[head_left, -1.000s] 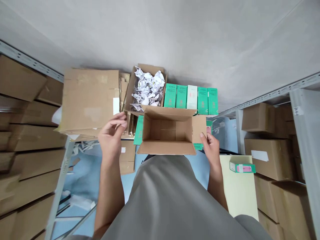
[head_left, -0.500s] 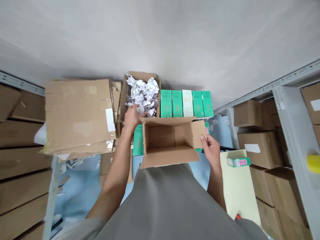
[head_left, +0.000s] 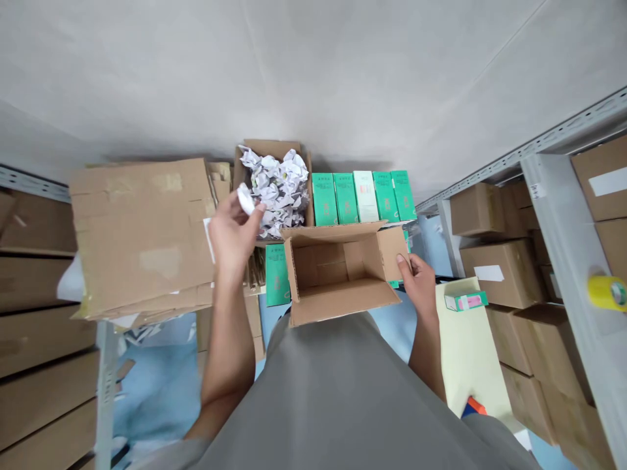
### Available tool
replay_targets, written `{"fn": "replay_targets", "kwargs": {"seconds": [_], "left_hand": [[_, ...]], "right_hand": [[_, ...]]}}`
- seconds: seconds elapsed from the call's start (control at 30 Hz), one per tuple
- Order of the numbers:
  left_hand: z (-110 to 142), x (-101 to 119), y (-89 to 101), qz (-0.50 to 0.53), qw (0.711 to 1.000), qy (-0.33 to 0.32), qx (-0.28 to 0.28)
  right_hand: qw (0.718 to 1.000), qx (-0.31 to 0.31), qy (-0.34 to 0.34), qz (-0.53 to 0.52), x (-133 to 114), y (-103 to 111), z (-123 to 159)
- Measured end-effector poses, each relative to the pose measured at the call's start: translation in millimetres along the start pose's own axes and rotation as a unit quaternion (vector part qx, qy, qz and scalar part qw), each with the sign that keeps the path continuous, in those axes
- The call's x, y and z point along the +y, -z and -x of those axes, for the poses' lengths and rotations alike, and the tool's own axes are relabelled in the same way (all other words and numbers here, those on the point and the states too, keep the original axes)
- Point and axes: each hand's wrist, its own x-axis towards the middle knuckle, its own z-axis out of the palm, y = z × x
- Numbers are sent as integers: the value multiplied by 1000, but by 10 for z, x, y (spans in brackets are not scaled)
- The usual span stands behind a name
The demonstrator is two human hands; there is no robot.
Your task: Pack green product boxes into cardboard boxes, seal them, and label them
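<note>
An open cardboard box with nothing visible inside is in front of my body. My right hand pinches its right flap between thumb and fingers. Up and to the left, my left hand holds a piece of white paper between thumb and fingers; how it is folded or crumpled is partly hidden. That hand is at the left front of a second carton, full of crumpled white paper. Green boxes stand in a row to the right of this carton, with one white box among them.
Flattened cardboard is stacked on the left. Another green box stands left of the open box. Shelves with brown cartons flank both sides. A yellow tape roll is on the right rack; a green-and-pink box lies on a pale surface.
My left hand has drawn back leftward from the crumpled paper and now has a white piece in it. My right hand still grips the flap; the view has shifted slightly.
</note>
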Motion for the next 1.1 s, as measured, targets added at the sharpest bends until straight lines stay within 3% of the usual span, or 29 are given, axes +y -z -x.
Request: {"fn": "replay_targets", "kwargs": {"seconds": [0.03, 0.1, 0.2, 0.3, 0.43, 0.57, 0.7, 0.83, 0.93, 1.03, 1.1], "left_hand": [[134, 190, 83, 59, 998, -13, 33], [416, 598, 199, 125, 990, -43, 42], [754, 1052, 198, 121, 988, -61, -72], [905, 1137, 24, 43, 978, -86, -187], [943, 945, -152, -62, 966, -123, -219], [975, 858, -46, -82, 974, -111, -181], [882, 818, 144, -49, 993, -79, -74], [440, 466, 207, -40, 998, -19, 49], [-42, 17, 86, -91, 996, 26, 6], [-452, -355, -203, -164, 983, 45, -67], [-632, -477, -435, -210, 970, 48, -116]], "right_hand": [[1000, 0, 1, 4, -11, -1, -5], [1000, 1, 0, 15, -28, -2, -16], [1000, 3, -1, 23, -28, -4, -35], [1000, 0, 2, 22, 8, -4, -53], [1000, -10, 0, 2, 71, -10, -77], [1000, -11, -5, -12, 105, -32, -105], [1000, -6, -1, -8, 120, -50, -118], [1000, 3, -5, -1, 120, -55, -111], [1000, 12, -3, -1, 80, -58, -103], [1000, 9, -4, -2, 3, -60, -92], [1000, 10, -2, 3, -51, -62, -80]]}}
